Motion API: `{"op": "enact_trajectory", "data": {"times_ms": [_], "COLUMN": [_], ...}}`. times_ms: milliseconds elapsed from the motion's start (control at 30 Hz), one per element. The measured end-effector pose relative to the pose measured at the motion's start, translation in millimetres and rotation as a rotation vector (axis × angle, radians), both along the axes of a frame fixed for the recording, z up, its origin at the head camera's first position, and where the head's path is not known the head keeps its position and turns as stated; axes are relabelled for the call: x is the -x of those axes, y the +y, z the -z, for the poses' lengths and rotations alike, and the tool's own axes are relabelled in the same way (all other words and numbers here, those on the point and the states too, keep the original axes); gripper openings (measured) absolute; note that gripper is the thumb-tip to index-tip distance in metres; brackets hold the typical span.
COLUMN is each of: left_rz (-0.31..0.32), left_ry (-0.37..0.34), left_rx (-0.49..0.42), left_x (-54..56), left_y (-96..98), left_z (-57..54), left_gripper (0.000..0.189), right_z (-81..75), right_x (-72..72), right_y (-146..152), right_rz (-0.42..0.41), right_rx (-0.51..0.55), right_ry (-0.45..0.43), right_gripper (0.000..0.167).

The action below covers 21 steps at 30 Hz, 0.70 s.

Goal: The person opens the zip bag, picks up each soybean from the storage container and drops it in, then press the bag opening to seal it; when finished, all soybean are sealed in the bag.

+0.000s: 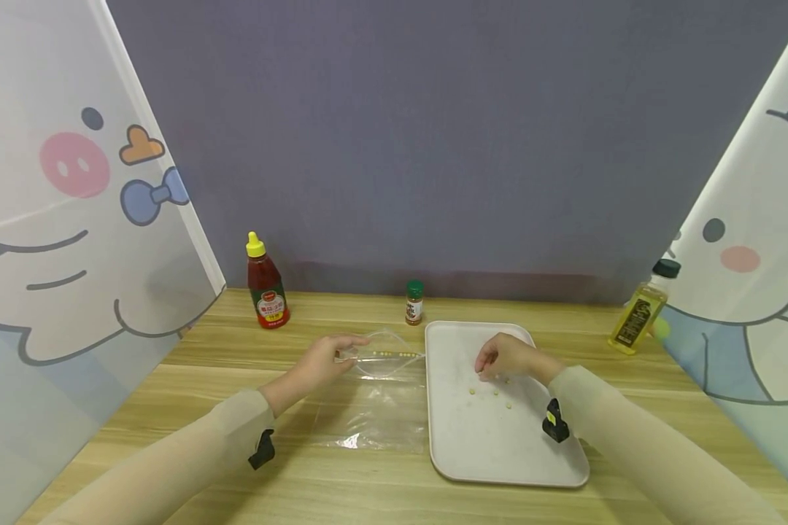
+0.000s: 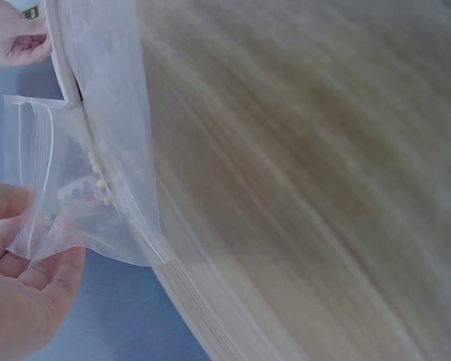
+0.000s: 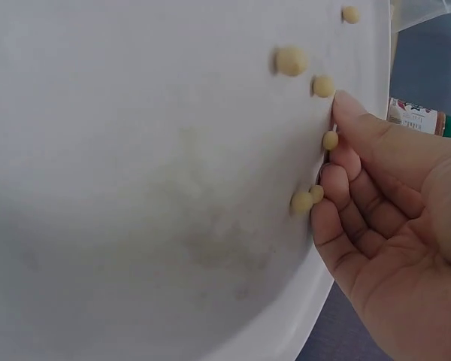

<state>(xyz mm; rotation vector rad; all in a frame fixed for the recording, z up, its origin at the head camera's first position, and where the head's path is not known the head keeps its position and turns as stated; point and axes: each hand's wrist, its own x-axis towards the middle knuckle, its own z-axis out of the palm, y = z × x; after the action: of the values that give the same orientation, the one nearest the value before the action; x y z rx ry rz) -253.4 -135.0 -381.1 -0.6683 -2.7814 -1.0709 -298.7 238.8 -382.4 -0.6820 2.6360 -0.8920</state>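
Observation:
Pinched at its mouth edge by my left hand (image 1: 322, 364) is a clear zip bag (image 1: 374, 412), which lies on the table with its mouth spread apart. A row of small yellow beans (image 2: 100, 183) shows through the bag's plastic. To the right, my right hand (image 1: 508, 357) reaches down into a white tray (image 1: 473, 456), fingers bent. Several round beans (image 3: 291, 61) lie on the tray around its fingertips. One bean (image 3: 330, 141) sits between thumb and forefinger; whether they grip it is unclear.
On the wooden table (image 1: 322, 496), a red sauce bottle (image 1: 269, 292) stands at the back left. A green-capped spice jar (image 1: 414, 302) stands behind the bag. An oil bottle (image 1: 640, 313) is at the back right. A grey wall panel (image 1: 433, 146) rises behind.

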Motion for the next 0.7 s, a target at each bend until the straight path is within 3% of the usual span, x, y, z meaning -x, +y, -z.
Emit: {"op": "enact_trajectory", "data": {"times_ms": [167,367,700], "left_rz": [0.005,0.005,0.014], "left_ry": [0.007,-0.003,0.014], "left_rx": [-0.001,-0.002,0.002], "left_x": [0.7,0.3,0.2], "left_y": [0.5,0.9,1.5], "left_z": [0.6,-0.3,-2.7], "left_gripper": [0.041,0.041,0.04], "right_z": [1.0,-3.3,-18.3], "right_x": [2.6,4.3,8.2], "right_y": [2,0,-19], "right_rz": [-0.025,0.016,0.093], "right_rx": [0.005,0.031,0.151], "right_ry": [0.027,0.044,0.006], "right_gripper": [0.006,0.004,0.019]}}
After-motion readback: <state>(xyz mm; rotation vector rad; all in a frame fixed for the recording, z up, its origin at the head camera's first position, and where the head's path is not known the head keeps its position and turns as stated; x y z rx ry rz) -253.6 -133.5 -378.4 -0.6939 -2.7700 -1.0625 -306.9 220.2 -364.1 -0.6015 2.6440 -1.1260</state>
